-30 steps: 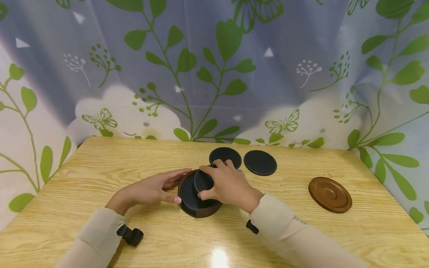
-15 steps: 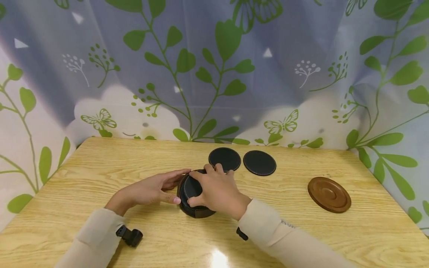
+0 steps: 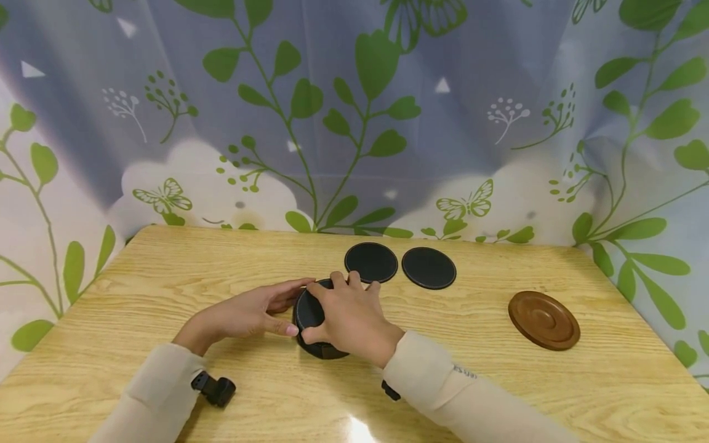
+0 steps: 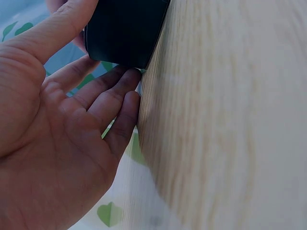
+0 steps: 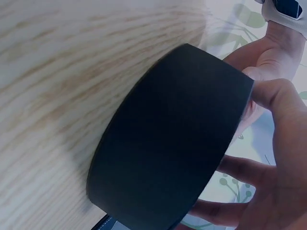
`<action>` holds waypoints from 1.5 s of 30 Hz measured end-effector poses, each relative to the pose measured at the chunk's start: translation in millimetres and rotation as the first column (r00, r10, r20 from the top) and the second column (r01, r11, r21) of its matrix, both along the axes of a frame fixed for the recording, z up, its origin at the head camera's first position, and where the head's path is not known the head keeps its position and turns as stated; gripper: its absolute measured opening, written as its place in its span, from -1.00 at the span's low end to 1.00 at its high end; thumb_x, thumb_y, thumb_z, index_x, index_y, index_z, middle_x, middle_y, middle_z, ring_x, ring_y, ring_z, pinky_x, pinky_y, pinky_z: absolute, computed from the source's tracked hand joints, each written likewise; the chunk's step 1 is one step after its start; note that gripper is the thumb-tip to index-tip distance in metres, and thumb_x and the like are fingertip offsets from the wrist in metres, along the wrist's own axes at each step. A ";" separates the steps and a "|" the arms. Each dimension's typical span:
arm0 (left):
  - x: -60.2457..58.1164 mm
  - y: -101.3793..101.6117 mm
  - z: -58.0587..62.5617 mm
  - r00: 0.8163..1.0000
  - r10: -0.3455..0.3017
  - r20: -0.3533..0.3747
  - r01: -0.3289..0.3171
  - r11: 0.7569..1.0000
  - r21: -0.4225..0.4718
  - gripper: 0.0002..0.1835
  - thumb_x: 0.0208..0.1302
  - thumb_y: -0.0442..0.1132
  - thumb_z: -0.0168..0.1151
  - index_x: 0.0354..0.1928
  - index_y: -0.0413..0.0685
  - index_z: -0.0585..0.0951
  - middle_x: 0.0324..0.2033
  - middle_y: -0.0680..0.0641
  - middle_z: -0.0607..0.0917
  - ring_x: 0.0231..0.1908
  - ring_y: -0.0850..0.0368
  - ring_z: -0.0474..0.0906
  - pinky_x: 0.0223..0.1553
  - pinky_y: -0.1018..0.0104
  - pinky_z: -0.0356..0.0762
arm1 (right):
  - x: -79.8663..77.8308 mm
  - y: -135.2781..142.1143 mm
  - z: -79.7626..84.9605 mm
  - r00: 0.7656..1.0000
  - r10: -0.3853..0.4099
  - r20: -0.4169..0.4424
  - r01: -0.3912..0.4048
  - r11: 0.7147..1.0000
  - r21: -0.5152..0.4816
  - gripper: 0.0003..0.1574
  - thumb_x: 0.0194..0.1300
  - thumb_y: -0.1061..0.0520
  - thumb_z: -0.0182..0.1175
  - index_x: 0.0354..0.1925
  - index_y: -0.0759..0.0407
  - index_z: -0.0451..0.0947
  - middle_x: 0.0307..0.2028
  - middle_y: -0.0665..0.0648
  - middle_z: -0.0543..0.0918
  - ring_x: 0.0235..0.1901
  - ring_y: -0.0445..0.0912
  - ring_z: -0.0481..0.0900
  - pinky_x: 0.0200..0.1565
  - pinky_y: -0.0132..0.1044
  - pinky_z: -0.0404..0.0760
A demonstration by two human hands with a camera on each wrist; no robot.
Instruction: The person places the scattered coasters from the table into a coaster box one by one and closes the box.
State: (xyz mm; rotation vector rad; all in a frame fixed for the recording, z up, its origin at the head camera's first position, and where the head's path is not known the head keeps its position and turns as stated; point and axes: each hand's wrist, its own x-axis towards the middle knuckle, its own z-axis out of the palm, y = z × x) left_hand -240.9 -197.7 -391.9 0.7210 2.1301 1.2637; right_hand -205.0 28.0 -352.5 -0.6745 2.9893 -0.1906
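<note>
A round dark coaster holder [image 3: 327,352] stands on the table in the head view, its side filling much of the right wrist view. My right hand [image 3: 354,314] is over it, thumb and fingers spread round a black coaster [image 3: 311,307] at the holder's top; the hand hides much of both. My left hand [image 3: 238,317] is at the holder's left side, thumb at the near side and fingers toward the back. In the left wrist view its fingers [image 4: 112,103] look fairly straight, with tips at the holder's lower edge.
Behind the holder two black stitched coasters [image 3: 371,263] lie flat, side by side. A round brown wooden disc [image 3: 544,320] with a ringed centre lies at the right of the wooden table [image 3: 454,381]. A leaf-patterned curtain [image 3: 354,123] hangs at the back.
My right hand has moved left and brought the tilted coaster over the holder, where it now lies flatter. The left hand has stayed by the holder.
</note>
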 end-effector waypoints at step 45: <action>-1.3 0.0 -0.4 1.000 -0.021 -0.006 0.022 0.999 0.025 0.02 0.41 -0.09 0.39 0.71 0.03 -0.02 0.67 -0.22 0.02 0.64 -0.30 -0.02 0.55 -0.30 0.13 | 2.8 7.5 -2.9 1.000 -0.006 0.011 0.006 0.999 -0.051 0.05 0.28 -0.47 0.36 0.54 -0.04 0.37 0.43 0.23 0.48 0.40 0.27 0.40 0.20 0.50 0.48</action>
